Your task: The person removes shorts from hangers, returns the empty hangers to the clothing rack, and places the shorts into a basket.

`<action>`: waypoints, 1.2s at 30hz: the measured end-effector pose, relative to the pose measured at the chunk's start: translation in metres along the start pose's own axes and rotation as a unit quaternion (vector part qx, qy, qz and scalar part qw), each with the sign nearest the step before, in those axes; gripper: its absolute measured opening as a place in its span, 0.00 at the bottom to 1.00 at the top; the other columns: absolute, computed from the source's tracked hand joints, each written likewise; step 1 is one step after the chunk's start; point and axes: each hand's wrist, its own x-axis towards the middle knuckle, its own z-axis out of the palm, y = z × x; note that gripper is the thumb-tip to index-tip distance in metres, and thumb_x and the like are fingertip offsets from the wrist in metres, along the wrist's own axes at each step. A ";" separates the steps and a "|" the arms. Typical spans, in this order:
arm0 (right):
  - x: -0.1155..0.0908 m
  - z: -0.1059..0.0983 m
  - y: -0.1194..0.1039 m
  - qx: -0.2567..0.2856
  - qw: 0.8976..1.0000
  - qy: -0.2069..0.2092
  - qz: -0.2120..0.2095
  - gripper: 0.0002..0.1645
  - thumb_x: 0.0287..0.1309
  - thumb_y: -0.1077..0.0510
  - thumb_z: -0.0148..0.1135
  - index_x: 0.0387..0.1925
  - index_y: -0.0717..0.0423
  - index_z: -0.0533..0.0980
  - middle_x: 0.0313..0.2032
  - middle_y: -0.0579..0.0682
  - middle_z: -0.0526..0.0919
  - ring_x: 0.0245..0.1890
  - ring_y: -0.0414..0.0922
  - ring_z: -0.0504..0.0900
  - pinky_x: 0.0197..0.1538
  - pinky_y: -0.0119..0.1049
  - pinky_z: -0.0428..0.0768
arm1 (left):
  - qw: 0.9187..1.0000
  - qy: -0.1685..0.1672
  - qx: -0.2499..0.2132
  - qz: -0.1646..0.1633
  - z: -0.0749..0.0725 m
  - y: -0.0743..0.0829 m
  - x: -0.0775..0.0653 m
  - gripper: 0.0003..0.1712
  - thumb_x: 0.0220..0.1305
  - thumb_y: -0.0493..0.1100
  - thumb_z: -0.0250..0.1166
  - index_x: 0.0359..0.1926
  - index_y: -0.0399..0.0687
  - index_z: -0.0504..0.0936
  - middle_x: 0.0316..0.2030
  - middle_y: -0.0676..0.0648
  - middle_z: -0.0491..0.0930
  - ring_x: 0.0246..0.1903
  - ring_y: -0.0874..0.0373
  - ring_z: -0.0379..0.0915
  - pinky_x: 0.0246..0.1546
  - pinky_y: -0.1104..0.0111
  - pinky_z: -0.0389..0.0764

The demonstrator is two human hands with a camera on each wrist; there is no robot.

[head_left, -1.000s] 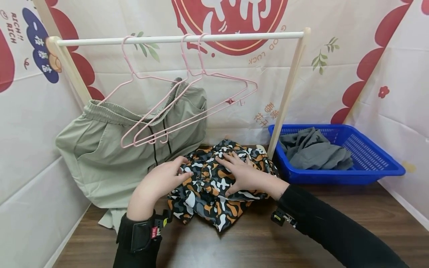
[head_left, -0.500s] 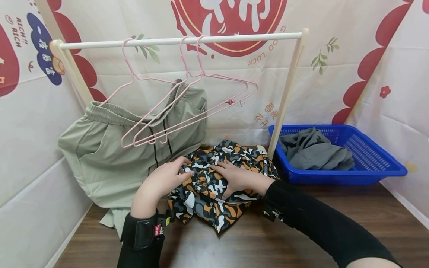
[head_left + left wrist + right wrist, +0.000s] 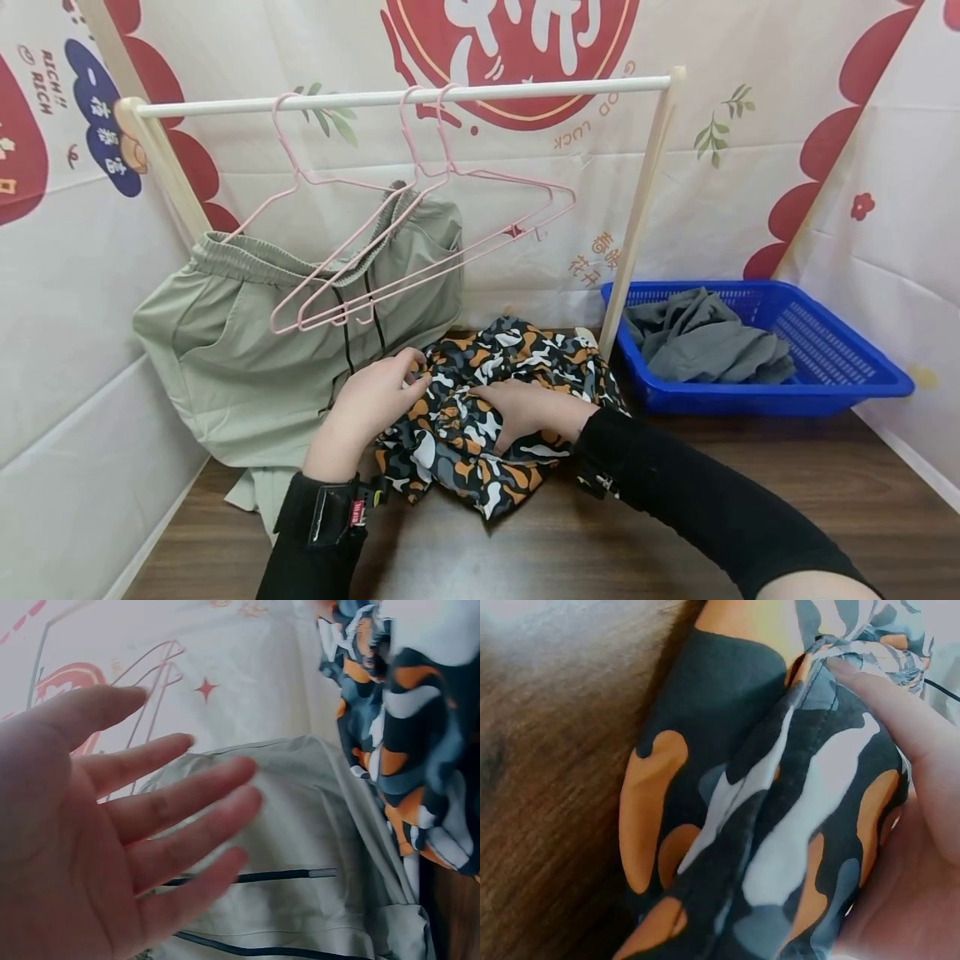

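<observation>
A camouflage-print garment (image 3: 525, 350) in black, orange, white and grey lies crumpled on the wooden table, a gathered elastic band near its middle. My right hand (image 3: 517, 408) pinches a bunched fold of it; the fingertips sink into the cloth. In the right wrist view the thumb (image 3: 855, 675) lies along the fabric ridge, and the other fingers are mostly hidden. My left hand (image 3: 378, 392) is at the garment's left edge, fingers loosely bent. The left wrist view shows this hand's fingers (image 3: 180, 802) spread and holding nothing, in front of the sage-green trousers (image 3: 247, 358).
The trousers hang by the waistband from a pink hanger (image 3: 296, 171) at the rack's left. Two more pink hangers (image 3: 431, 171) share the white rail (image 3: 525, 89). Right of the rack post (image 3: 641, 208) stands a blue basket (image 3: 847, 358) with a dark grey garment (image 3: 705, 342).
My right hand has drawn back left and toward me, its spread fingers closing into the camouflage cloth. My left hand has stayed nearly in place. The head view has shifted slightly.
</observation>
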 end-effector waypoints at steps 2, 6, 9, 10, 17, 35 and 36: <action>0.001 0.002 0.000 -0.001 1.000 0.004 0.003 0.59 0.40 0.42 0.79 0.73 0.43 0.59 0.67 0.49 0.68 0.66 0.53 0.65 0.61 0.57 0.65 | 1.000 0.016 0.005 0.005 0.002 0.000 0.000 0.20 0.71 0.54 0.57 0.57 0.51 0.76 0.36 0.54 0.81 0.28 0.62 0.75 0.31 0.62 0.75; 0.001 0.006 0.000 -0.004 1.000 0.012 0.001 0.56 0.42 0.45 0.79 0.72 0.43 0.61 0.66 0.46 0.69 0.65 0.52 0.66 0.59 0.61 0.65 | 0.999 0.049 0.013 0.010 0.007 0.001 0.000 0.19 0.71 0.53 0.57 0.56 0.51 0.78 0.33 0.56 0.80 0.22 0.64 0.71 0.26 0.65 0.73; 0.001 0.009 -0.001 -0.011 1.000 0.016 -0.002 0.52 0.46 0.47 0.77 0.71 0.44 0.62 0.67 0.46 0.68 0.65 0.52 0.65 0.59 0.61 0.64 | 0.998 0.062 0.020 0.012 0.010 0.003 0.000 0.18 0.71 0.52 0.56 0.55 0.52 0.79 0.32 0.57 0.80 0.22 0.64 0.70 0.26 0.65 0.72; 0.001 0.010 -0.002 -0.017 1.000 0.018 -0.002 0.50 0.47 0.48 0.76 0.71 0.44 0.63 0.66 0.46 0.68 0.64 0.52 0.66 0.59 0.61 0.64 | 0.998 0.063 0.024 0.013 0.011 0.004 0.000 0.17 0.70 0.52 0.56 0.55 0.52 0.79 0.31 0.57 0.80 0.22 0.64 0.70 0.26 0.65 0.73; -0.002 0.017 -0.006 -0.048 0.998 0.044 -0.008 0.42 0.51 0.52 0.73 0.68 0.47 0.68 0.64 0.47 0.72 0.63 0.56 0.67 0.58 0.60 0.67 | 0.998 0.045 0.048 0.020 0.017 0.003 0.001 0.18 0.70 0.52 0.56 0.55 0.51 0.78 0.25 0.59 0.75 0.20 0.64 0.67 0.25 0.65 0.71; -0.024 0.024 0.012 -0.020 0.981 0.159 -0.107 0.28 0.48 0.74 0.59 0.49 0.49 0.79 0.44 0.45 0.82 0.44 0.45 0.80 0.44 0.39 0.78 | 0.998 0.044 0.035 0.001 0.021 0.002 0.000 0.17 0.70 0.54 0.56 0.54 0.52 0.78 0.24 0.59 0.75 0.17 0.63 0.66 0.21 0.66 0.68; -0.025 0.023 0.013 -0.011 0.981 0.161 -0.109 0.27 0.48 0.74 0.60 0.48 0.48 0.78 0.44 0.45 0.82 0.44 0.44 0.80 0.45 0.39 0.78 | 0.998 0.045 0.033 -0.002 0.020 0.002 0.000 0.17 0.70 0.54 0.56 0.54 0.53 0.78 0.24 0.59 0.75 0.17 0.63 0.66 0.21 0.66 0.68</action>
